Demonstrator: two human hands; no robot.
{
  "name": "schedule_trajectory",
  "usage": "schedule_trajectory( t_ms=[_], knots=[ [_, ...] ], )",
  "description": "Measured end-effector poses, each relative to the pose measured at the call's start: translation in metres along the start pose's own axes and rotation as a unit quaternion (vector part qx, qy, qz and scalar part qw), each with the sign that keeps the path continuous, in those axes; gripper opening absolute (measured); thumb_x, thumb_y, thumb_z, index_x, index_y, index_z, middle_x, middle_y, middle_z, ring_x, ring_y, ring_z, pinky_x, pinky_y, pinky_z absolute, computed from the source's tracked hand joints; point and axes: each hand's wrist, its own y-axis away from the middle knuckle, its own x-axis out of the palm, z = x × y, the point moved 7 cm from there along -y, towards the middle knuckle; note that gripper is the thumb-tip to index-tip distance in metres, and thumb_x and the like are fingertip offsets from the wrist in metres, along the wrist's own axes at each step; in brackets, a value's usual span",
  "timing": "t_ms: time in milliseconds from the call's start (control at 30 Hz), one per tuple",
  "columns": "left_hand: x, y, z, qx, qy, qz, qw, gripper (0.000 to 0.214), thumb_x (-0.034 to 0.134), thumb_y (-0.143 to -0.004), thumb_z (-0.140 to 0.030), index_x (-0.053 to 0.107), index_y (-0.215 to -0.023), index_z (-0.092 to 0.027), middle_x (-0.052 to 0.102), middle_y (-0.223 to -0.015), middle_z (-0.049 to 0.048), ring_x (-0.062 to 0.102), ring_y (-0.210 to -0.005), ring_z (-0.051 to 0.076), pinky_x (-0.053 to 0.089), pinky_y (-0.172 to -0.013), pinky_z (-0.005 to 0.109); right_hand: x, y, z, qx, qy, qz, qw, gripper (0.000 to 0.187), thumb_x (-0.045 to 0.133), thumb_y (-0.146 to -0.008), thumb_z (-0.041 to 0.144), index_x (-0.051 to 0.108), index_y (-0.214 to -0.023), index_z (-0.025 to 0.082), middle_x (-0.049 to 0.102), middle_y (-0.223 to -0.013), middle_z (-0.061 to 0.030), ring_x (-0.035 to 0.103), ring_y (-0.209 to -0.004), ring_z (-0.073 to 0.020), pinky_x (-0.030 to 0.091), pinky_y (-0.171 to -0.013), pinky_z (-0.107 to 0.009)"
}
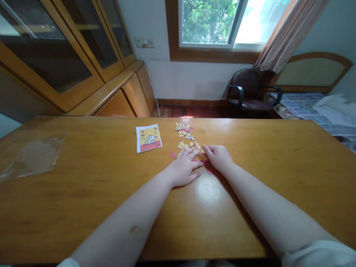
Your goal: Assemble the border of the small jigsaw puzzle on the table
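My left hand (pixel 184 167) lies flat on the wooden table (pixel 91 193), fingers stretched over small pink and yellow puzzle pieces (pixel 187 139). My right hand (pixel 218 157) rests right beside it with fingers curled down onto the pieces; whether it holds one is hidden. Loose pieces spread from the hands toward the table's far edge. One pink piece (pixel 172 155) lies just left of my left hand. A small picture card (pixel 148 138) with a white animal on yellow and red lies to the left of the pieces.
A clear plastic bag (pixel 35 155) lies at the table's left. Wooden glass-door cabinets (pixel 69 55) line the left wall. A dark armchair (pixel 249 91) stands under the window, with a bed (pixel 319 107) at the right.
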Motion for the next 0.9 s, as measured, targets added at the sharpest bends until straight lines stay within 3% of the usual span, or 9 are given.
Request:
schedule_trajectory(
  t_ms=[167,367,567,733,900],
  knots=[
    [-0.004,0.0,0.003,-0.003,0.012,-0.022,1.0,0.035,0.06,-0.084,-0.032,0.066,-0.118,-0.026,0.042,-0.148,0.0107,0.031,-0.139,0.034,0.023,-0.112,0.061,0.003,0.001,0.002,-0.011,0.014,0.013,1.0,0.06,0.035,-0.092,0.056,0.053,-0.048,0.019,0.057,-0.047,-0.0039,0.046,-0.047,-0.0134,0.028,-0.051,-0.027],
    [-0.014,0.003,0.011,0.003,0.019,-0.083,0.996,0.023,0.055,-0.086,-0.026,0.071,-0.103,-0.027,0.058,-0.133,0.005,0.043,-0.13,0.026,0.023,-0.114,0.053,0.002,0.003,0.009,-0.054,0.0,0.015,0.998,0.058,0.033,-0.094,0.054,0.051,-0.051,0.019,0.054,-0.049,-0.0018,0.044,-0.05,-0.0127,0.029,-0.054,-0.026],
    [-0.013,0.003,0.008,0.037,0.02,-0.037,0.998,0.016,0.057,-0.084,-0.022,0.072,-0.085,-0.027,0.068,-0.094,0.002,0.055,-0.101,0.02,0.036,-0.104,0.042,0.009,0.004,0.014,-0.1,0.003,0.051,0.994,0.058,0.032,-0.095,0.051,0.049,-0.05,0.018,0.052,-0.05,-0.0015,0.043,-0.051,-0.0122,0.029,-0.055,-0.026],
    [-0.021,0.005,0.014,0.016,0.009,-0.037,0.999,0.011,0.059,-0.078,-0.02,0.067,-0.07,-0.022,0.066,-0.084,0.0024,0.054,-0.092,0.02,0.04,-0.092,0.037,0.008,0.003,0.012,-0.091,-0.006,0.053,0.994,0.057,0.033,-0.095,0.051,0.051,-0.052,0.018,0.054,-0.052,-0.0019,0.046,-0.053,-0.0129,0.031,-0.056,-0.026],
    [-0.028,0.008,0.025,0.008,-0.015,-0.037,0.999,0.008,0.063,-0.075,-0.024,0.062,-0.068,-0.021,0.064,-0.08,0.0017,0.055,-0.085,0.019,0.04,-0.087,0.034,0.005,0.004,0.013,-0.104,-0.009,0.049,0.993,0.056,0.03,-0.096,0.051,0.05,-0.054,0.019,0.055,-0.055,-0.0021,0.048,-0.055,-0.0135,0.031,-0.059,-0.026]
  ],
)
